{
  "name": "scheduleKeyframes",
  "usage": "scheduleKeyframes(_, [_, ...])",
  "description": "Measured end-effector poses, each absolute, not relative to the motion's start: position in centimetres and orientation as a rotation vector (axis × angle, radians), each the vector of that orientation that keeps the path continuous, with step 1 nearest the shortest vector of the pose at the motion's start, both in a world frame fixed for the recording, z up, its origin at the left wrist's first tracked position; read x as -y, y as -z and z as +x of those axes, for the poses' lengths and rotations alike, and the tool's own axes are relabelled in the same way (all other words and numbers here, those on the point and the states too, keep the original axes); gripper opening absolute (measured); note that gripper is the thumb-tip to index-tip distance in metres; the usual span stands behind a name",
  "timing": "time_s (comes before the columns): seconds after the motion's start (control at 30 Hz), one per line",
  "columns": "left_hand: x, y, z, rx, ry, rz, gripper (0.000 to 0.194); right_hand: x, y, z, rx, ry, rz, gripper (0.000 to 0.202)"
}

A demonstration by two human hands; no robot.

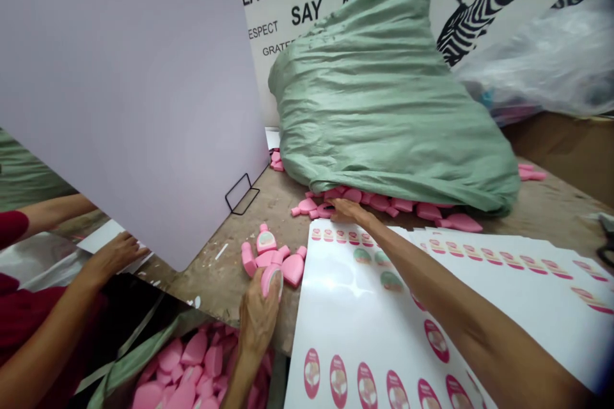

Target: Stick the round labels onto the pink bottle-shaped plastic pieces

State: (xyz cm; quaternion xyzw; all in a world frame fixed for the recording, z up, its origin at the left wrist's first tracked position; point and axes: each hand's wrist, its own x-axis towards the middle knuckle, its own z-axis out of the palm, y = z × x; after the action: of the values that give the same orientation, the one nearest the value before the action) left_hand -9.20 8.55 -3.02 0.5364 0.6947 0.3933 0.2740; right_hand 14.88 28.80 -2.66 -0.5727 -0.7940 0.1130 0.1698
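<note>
My left hand (259, 310) is closed around a pink bottle (272, 282) with a label on its face, at the table's front edge. Just behind it lie several pink bottles (293, 268), one with a greenish label facing up. Reaching across the sticker sheet (345, 313), my right hand (346, 209) touches the pink bottles (381, 202) under the mouth of a green sack (384, 115). Its fingertips are on a bottle there, and its fingers look bent together. The sheet bears rows of pink oval stickers and a few green ones.
A large pale panel (144, 77) with a black wire stand (242, 194) rises at the left. Beyond it show another person's arms (103, 262). Below the table edge, an open sack holds many pink bottles (192, 364). More sticker sheets (518, 281) and scissors (607, 239) lie right.
</note>
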Motion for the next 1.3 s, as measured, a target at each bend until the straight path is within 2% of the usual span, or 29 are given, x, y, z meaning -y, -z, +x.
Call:
scheduleKeyframes(0.1, [-9.3,2.9,-9.9,-2.016,-0.979,1.592,0.033,-29.1,1.9,15.5,2.206,-0.378,-1.678,0.034])
scheduleKeyframes(0.2, [-9.8,2.1,-8.7,-2.039,-1.199,1.647,0.043,-27.1,0.6,17.1,2.12,-0.39,-1.737,0.045])
scheduleKeyframes(0.3, [-9.9,0.8,-5.2,-1.713,-1.329,1.523,0.038,-21.8,-0.3,17.8,2.041,-0.491,-1.693,0.048])
scheduleKeyframes(0.43, [-8.7,-0.5,1.0,-1.202,-1.218,1.225,0.033,-12.4,-0.1,17.1,1.817,-0.773,-1.485,0.036])
scheduleKeyframes(0.6, [-7.0,0.5,4.3,-1.102,-1.212,1.064,0.033,-6.8,0.4,19.7,1.667,-1.02,-1.408,0.035])
scheduleKeyframes(0.67, [-7.0,1.1,4.3,-1.002,-1.145,0.958,0.039,-7.0,1.0,22.3,1.64,-0.921,-1.505,0.031])
scheduleKeyframes(0.8, [-7.6,1.7,5.2,-0.986,-0.996,0.994,0.046,-8.3,3.4,25.4,1.744,-0.396,-1.797,0.02])
scheduleKeyframes(0.9, [-8.0,2.2,6.6,-1.039,-0.976,1.047,0.046,-8.7,4.8,25.2,1.895,-0.133,-1.817,0.016])
scheduleKeyframes(1.1, [-8.5,3.6,7.5,-1.008,-0.963,1.067,0.042,-8.7,5.5,24.6,1.948,-0.044,-1.797,0.018])
scheduleKeyframes(1.3, [-8.5,3.7,7.2,-1.005,-0.931,1.067,0.042,-8.8,5.7,25.1,1.953,-0.065,-1.789,0.011])
